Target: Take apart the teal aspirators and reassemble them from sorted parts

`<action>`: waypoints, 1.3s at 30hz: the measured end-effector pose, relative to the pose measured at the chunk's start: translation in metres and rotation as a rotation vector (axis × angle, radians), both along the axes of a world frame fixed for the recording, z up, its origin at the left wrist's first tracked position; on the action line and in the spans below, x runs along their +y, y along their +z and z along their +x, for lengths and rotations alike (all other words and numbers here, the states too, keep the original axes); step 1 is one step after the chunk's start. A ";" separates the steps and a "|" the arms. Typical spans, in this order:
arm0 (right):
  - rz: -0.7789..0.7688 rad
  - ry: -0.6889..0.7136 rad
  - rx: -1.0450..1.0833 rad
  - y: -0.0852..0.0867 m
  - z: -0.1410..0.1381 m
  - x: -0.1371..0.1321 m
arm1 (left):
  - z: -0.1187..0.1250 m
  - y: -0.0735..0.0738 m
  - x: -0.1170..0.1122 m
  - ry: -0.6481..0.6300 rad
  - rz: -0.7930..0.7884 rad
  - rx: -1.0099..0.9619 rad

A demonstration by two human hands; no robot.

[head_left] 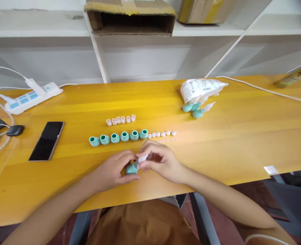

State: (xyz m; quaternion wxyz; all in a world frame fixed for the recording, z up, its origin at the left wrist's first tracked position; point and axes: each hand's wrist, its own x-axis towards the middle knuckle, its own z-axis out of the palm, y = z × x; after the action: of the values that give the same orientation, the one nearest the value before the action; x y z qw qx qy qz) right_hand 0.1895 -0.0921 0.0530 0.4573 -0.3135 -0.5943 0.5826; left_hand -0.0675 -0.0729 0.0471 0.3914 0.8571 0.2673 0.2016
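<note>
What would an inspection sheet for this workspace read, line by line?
Surface: yellow wooden table.
Job's things: held bottle, teal, with a white piece at its mouth; row of six teal bottles; six white caps behind; small white bits to the right; plastic bag with loose teal bottles beside it.
Clutter: phone, mouse, small card.
Hands: left hand grips the held bottle; right hand pinches the white piece.
Cables: power strip with leads plugged in; white cable far right.
Surroundings: white shelving, open cardboard box.
</note>
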 end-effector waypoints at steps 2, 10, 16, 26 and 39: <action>-0.119 0.069 0.122 -0.016 -0.007 0.003 | 0.004 0.001 -0.001 -0.005 -0.071 0.053; -0.342 0.162 0.353 -0.039 -0.008 -0.008 | 0.001 0.002 0.000 -0.121 -0.470 0.040; -0.321 0.142 0.502 -0.043 -0.010 -0.005 | -0.002 -0.001 -0.004 -0.153 -0.695 -0.251; -0.442 0.220 0.430 -0.050 -0.023 -0.005 | 0.005 -0.009 -0.004 0.253 0.383 -0.310; 0.296 -0.199 -0.062 -0.042 -0.018 -0.009 | 0.002 -0.006 -0.005 0.257 0.319 -0.245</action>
State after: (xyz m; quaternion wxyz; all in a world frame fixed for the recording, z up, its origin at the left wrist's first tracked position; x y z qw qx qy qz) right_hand 0.1718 -0.1013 0.0114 0.5352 -0.3179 -0.6534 0.4308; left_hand -0.0653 -0.0781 0.0412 0.2514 0.8362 0.2897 0.3920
